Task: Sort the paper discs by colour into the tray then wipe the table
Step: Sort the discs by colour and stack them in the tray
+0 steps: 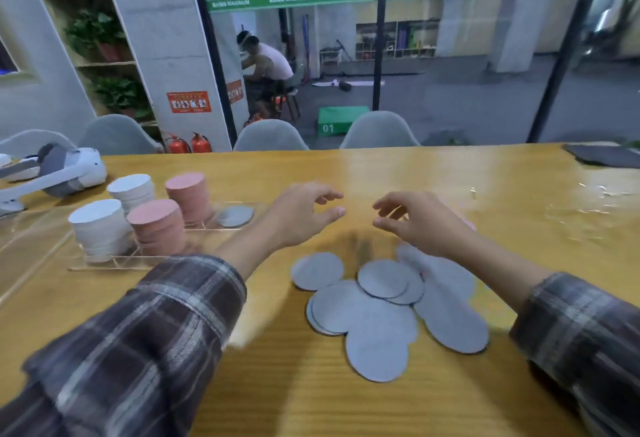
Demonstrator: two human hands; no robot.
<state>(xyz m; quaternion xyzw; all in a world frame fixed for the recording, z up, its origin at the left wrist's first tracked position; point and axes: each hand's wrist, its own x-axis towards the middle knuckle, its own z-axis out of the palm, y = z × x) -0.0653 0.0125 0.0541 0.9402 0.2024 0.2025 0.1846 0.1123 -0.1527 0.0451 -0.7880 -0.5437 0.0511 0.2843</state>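
Grey discs (381, 318) lie near left hand (301, 214), right hand (419, 225), seemingly half-curled.

On the yellow wooden table (381, 169), a loose overlapping heap of grey paper discs (381, 315); just beyond the heap, left hand (304, 214) and right hand (415, 225) apart, fingers loosely curled, holding nothing; plaid sleeves (138, 332) on both arms; to the left, a clear tray (104, 265) with two white stacks (100, 228), two pink stacks (157, 225) and a low grey stack (235, 216) in its far right compartment; behind the tray, a white headset (69, 169); at the far right, a dark cloth (606, 156).
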